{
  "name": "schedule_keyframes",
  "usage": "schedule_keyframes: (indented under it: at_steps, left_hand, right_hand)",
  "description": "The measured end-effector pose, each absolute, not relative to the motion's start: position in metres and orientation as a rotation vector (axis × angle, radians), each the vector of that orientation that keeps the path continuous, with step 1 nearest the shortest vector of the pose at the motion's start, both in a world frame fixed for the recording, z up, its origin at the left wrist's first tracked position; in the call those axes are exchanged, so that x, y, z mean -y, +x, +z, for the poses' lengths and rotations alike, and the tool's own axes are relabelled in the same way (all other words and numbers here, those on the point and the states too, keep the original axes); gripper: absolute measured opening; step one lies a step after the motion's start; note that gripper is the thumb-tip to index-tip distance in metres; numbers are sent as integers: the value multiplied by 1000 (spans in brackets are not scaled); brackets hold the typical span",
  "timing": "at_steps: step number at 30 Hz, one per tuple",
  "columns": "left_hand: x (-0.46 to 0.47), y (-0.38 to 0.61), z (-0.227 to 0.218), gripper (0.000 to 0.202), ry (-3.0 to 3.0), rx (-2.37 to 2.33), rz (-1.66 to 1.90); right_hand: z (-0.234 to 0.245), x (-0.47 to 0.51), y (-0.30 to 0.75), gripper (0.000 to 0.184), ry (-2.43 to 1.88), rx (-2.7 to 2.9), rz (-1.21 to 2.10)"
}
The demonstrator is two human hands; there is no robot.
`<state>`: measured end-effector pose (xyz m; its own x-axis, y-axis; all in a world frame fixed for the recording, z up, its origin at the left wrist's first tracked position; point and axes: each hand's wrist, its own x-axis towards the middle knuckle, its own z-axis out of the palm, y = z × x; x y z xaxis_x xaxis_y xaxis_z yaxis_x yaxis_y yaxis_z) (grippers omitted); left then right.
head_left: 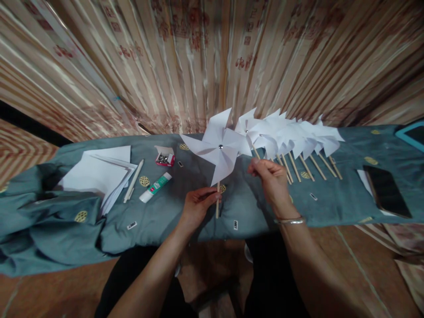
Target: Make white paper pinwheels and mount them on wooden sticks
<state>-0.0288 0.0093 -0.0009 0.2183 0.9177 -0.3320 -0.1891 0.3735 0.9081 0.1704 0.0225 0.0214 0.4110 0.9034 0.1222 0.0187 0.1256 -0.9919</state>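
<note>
A white paper pinwheel with a round silver pin at its centre stands raised in front of me. My left hand pinches its wooden stick just under the paper blades. To the right, my right hand is closed with its fingers curled, and whatever they hold, if anything, is hidden. Just beyond it lies a second pinwheel, whose stick runs down behind my fingers. Several more pinwheels overlap in a row to the right, sticks pointing toward me.
On the green cloth at left are stacked paper sheets, a white pen, a glue stick and an open small box of metal pins. A dark phone rests on paper at right, near a blue-edged device. Curtains hang behind.
</note>
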Motion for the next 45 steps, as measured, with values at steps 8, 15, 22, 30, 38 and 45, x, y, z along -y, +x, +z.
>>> schedule_keyframes:
  at_steps: [8,15,22,30,38,45]
  left_hand:
    - [-7,-27,3,28,833,-1007,851]
    - [-7,-30,1,24,870,-1004,834]
    - [-9,-30,1,27,874,-1022,874]
    - [-11,-30,1,28,850,-1032,907]
    - [-10,-29,4,26,821,-1029,915]
    - [-11,-29,4,24,830,-1033,937]
  right_hand:
    - [16,-32,188,30,-1294,834,644]
    - [13,-33,184,25,-1309,827,715]
    - [14,-31,179,20,-1320,838,724]
    - [18,-24,169,16,-1313,882,799]
    - [20,-21,163,18,-1293,864,917]
    - [17,-18,159,24,-1263,853,1028]
